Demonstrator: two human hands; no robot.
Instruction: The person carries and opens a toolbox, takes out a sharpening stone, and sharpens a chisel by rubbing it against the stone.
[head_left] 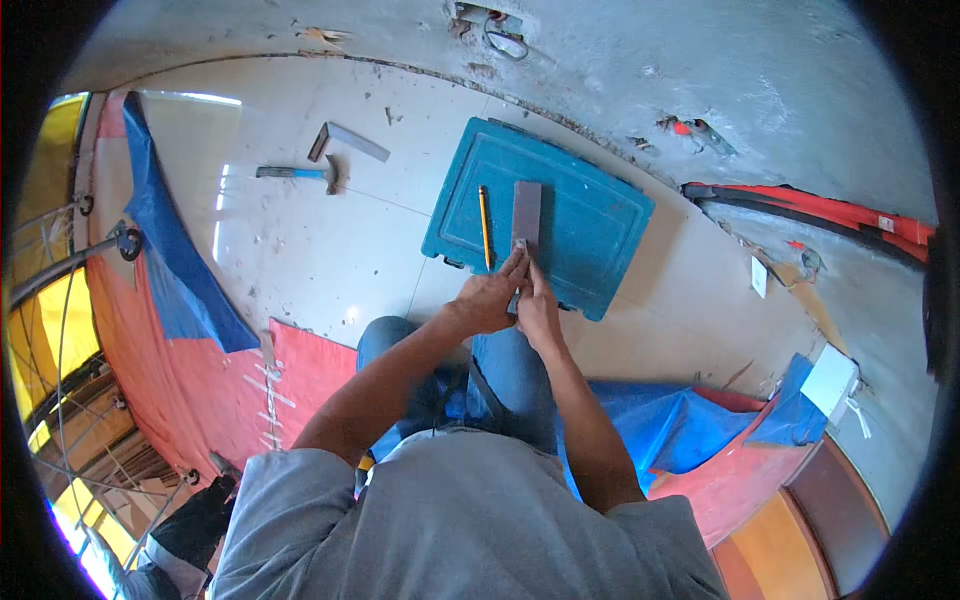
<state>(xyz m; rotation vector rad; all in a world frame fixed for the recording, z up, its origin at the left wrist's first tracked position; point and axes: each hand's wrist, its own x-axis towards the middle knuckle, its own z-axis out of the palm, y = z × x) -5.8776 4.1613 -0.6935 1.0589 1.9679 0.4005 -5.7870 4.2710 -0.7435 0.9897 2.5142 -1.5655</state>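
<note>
On the lid of a teal plastic case [590, 220] lies a long brown-grey sharpening stone [527, 207]. A chisel-like metal blade [520, 244] has its tip on the near end of the stone. My left hand [487, 301] and my right hand [540, 310] are closed together around it, with extended fingers pressing near its tip. Most of the blade and its handle is hidden by my hands. Left of the stone, a yellow pencil [485, 228] lies on the lid.
A hammer [295, 173] with a blue handle and a try square [350, 143] lie on the tiled floor to the left. Blue and red tarps [660, 425] spread at both sides. A rough grey wall [640, 70] curves behind the case. Red pipes [820, 205] run along it.
</note>
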